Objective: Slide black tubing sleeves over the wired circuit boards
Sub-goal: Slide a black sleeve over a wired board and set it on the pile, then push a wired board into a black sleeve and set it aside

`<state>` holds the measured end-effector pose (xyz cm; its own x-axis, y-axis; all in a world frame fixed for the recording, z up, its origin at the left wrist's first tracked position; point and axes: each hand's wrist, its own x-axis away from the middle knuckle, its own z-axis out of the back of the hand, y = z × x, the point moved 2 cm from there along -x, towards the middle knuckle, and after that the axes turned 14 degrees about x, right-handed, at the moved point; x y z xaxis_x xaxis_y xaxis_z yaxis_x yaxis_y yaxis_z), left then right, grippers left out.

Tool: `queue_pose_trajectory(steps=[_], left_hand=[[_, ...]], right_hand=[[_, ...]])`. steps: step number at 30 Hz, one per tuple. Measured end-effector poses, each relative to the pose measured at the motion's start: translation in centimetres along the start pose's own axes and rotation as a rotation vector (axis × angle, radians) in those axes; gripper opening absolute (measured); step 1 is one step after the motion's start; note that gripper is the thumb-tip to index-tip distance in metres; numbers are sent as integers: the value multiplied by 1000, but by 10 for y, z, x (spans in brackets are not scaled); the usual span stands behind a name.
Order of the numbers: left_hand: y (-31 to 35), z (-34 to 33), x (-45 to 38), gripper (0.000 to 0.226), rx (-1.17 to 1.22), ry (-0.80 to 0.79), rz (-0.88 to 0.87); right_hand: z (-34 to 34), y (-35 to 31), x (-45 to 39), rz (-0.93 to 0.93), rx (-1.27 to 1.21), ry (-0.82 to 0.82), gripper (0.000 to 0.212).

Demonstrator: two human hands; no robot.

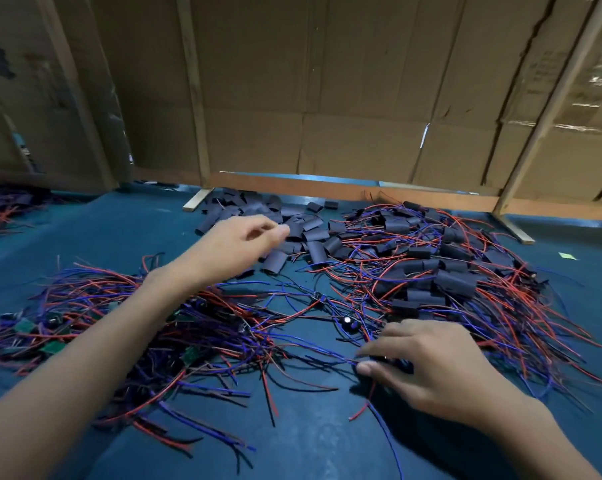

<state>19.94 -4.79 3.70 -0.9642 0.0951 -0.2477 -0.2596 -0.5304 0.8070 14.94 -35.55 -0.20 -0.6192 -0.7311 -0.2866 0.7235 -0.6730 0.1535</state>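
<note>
A heap of loose black tubing sleeves (292, 233) lies at the back centre of the blue table (310, 441). My left hand (237, 244) reaches over its near edge, fingers loosely curled, holding nothing that I can see. On the left sprawls a pile of bare green circuit boards with red and blue wires (119, 327). On the right is a pile of sleeved boards (441, 282) with wires sticking out. My right hand (427, 368) sits low at the front right, thumb and fingers pinching a wired circuit board (393, 362), mostly hidden under the hand.
A cardboard wall on a wooden frame (361, 194) closes off the back of the table. Another bundle of wires (1, 209) lies at the far left edge. A single wired board (318, 299) lies between the piles.
</note>
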Motion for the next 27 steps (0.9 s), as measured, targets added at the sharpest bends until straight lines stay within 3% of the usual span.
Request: queue_pose_trajectory(steps=[3,6,8,10,13,15,19,21,24,27], left_hand=[[-20,-18,-29,54,-433,-13,171],[-39,-33,-37,39,-571,-70,235],[-46,-38,-39,31,-581,-56,241],[-47,-39,-40,40,-582,-22,254],[-43,-44,-41,55,-629,38,284],[-41,-48,-45,49,-653,29,296],[-36,-41,-52,34,-536,-6,383],[-32,-37,-49,48,-463,-15,399],[-16,-36,-30,60,-319,91,138],[4,-42,12,28,-151,143,-278]], right_hand=[[-1,6,1,45,-69,-64,21],[2,11,3,14,-193,-108,13],[2,9,4,21,-164,-86,11],[4,10,4,20,-155,-49,9],[11,18,4,-36,-215,38,29],[15,24,6,-50,-257,125,32],[18,30,10,-74,-370,236,35],[17,29,9,-94,-403,268,34],[16,31,8,-112,-407,319,28],[17,36,7,-139,-388,389,20]])
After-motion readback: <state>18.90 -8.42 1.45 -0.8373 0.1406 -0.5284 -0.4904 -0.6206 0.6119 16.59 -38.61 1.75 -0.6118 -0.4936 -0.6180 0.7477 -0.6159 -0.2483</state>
